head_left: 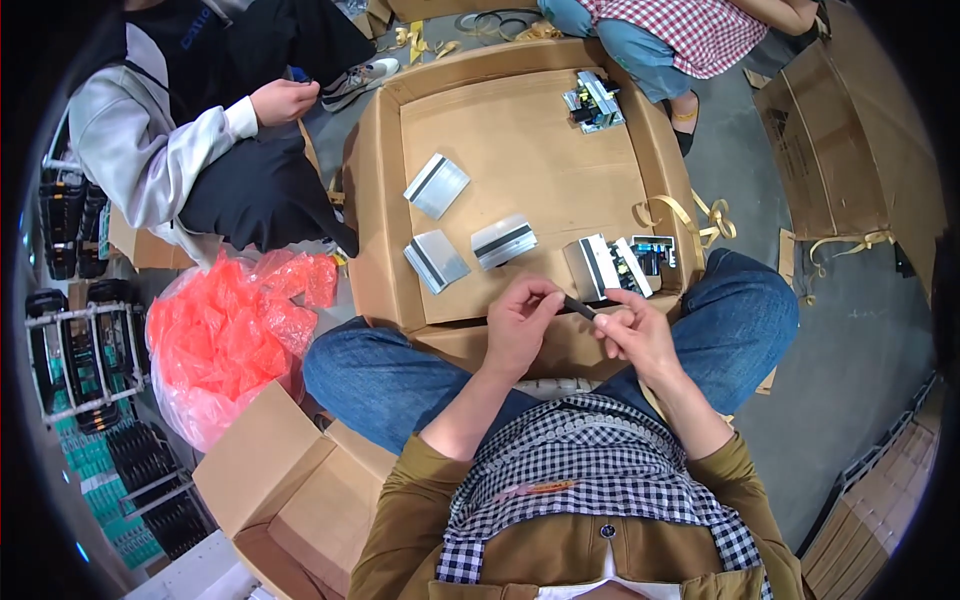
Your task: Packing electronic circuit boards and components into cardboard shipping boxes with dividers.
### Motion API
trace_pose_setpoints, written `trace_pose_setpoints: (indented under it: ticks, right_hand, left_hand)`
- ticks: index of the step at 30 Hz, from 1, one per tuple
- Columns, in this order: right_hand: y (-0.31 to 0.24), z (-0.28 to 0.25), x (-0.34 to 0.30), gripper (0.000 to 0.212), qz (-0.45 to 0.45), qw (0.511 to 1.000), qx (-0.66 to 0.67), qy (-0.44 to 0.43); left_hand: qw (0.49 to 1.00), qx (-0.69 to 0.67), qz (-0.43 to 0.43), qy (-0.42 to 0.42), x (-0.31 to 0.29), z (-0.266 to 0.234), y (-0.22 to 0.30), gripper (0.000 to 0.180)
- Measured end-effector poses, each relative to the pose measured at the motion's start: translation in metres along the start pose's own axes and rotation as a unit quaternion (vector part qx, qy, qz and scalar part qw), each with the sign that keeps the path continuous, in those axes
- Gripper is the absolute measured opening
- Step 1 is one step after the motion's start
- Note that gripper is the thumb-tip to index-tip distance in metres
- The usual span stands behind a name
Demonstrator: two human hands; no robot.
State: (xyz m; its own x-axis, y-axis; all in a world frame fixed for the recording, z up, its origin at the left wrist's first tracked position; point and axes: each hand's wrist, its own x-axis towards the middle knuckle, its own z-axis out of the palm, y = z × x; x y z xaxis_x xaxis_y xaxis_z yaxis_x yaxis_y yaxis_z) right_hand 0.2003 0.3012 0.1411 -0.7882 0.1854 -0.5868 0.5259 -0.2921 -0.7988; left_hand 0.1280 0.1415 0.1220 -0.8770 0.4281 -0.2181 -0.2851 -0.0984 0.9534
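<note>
A short dark strip [579, 307] spans the gap between my hands, over the near edge of a large cardboard box [520, 130]. One end is pinched by my left hand [522, 318], the other by the fingers of my right hand [637, 332]. Inside the box, just beyond my hands, lie silver metal plates, each with a black stripe: one at the upper left [437, 186], one at the lower left [440, 265] and one in the middle [504, 242]. Near my right hand, another striped plate [586, 266] sits beside circuit board assemblies [652, 256].
A further circuit board assembly [594, 103] lies in the box's far right corner. To my left are a pink plastic bag [225, 345] and an opened carton [255, 450]. Two people sit around the box; one person's hand [285, 102] is closed. Yellow strapping [715, 222] curls at the right.
</note>
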Motion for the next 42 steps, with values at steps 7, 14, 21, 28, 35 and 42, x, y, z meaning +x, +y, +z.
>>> trace_pose_setpoints:
  ticks: [7,14,21,28,35,42]
  right_hand:
    - [-0.019,-0.028,0.002,0.01,-0.083,0.995,-0.04,-0.039]
    - [-0.131,-0.099,-0.023,0.012,-0.218,0.964,-0.131,0.085]
    - [-0.159,-0.124,0.0,0.014,-0.265,0.947,-0.151,0.098]
    - [-0.116,-0.137,0.059,0.015,-0.209,0.973,-0.055,0.084]
    - [-0.121,-0.134,0.069,0.016,-0.182,0.981,-0.032,0.063]
    - [-0.121,-0.137,0.071,0.015,-0.159,0.983,-0.023,0.086]
  left_hand:
    - [0.999,-0.01,-0.036,0.005,0.025,0.007,0.002,0.012]
    - [0.915,0.374,-0.14,0.062,0.091,0.005,-0.072,0.069]
    - [0.877,0.419,-0.205,0.112,0.087,0.077,-0.147,0.098]
    - [0.866,0.408,-0.276,0.089,0.103,0.056,-0.113,0.085]
    - [0.906,0.379,-0.161,0.096,0.193,0.003,-0.072,0.059]
    - [0.665,0.649,0.226,0.29,0.228,0.018,-0.052,0.04]
